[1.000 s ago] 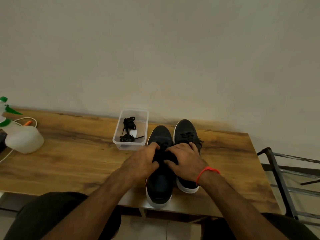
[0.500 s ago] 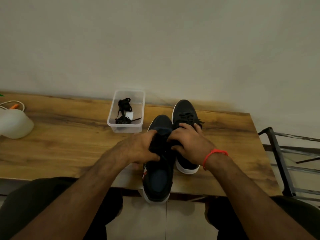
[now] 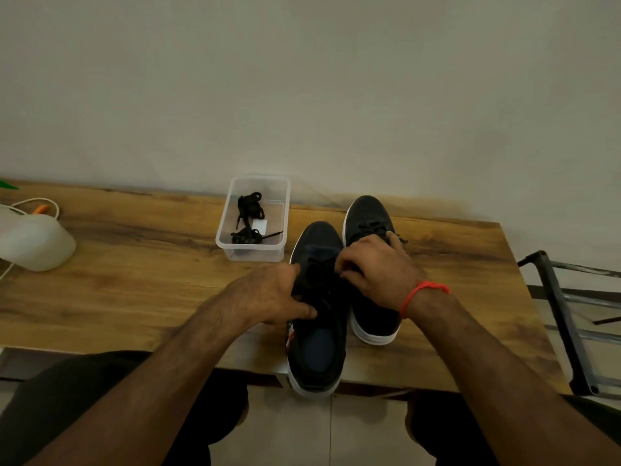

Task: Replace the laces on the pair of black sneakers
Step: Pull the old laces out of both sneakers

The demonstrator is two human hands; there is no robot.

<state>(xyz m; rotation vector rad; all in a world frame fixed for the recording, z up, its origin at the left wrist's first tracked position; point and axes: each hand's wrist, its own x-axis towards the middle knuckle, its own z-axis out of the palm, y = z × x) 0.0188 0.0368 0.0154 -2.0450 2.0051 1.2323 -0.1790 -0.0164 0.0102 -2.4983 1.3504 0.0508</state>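
Two black sneakers with white soles stand side by side on the wooden table (image 3: 134, 290). The left sneaker (image 3: 317, 348) hangs with its heel over the table's front edge; the right sneaker (image 3: 366, 216) sits farther back. My left hand (image 3: 268, 294) grips the left sneaker's side at the laces, thumb across the tongue. My right hand (image 3: 376, 270) is curled over the lace area between the two shoes, its fingertips pinching at the left sneaker's laces. A clear plastic box (image 3: 252, 250) behind my left hand holds spare black laces (image 3: 248, 213).
A white spray bottle (image 3: 33, 242) with a white cord lies at the table's left end. A dark metal rack (image 3: 568, 317) stands beyond the right edge. The wall runs close behind the table. My knees are under the front edge.
The left sneaker has slid toward me, its heel now past the table edge. Both hands stayed on its lace area; my right hand's fingers have curled tighter.
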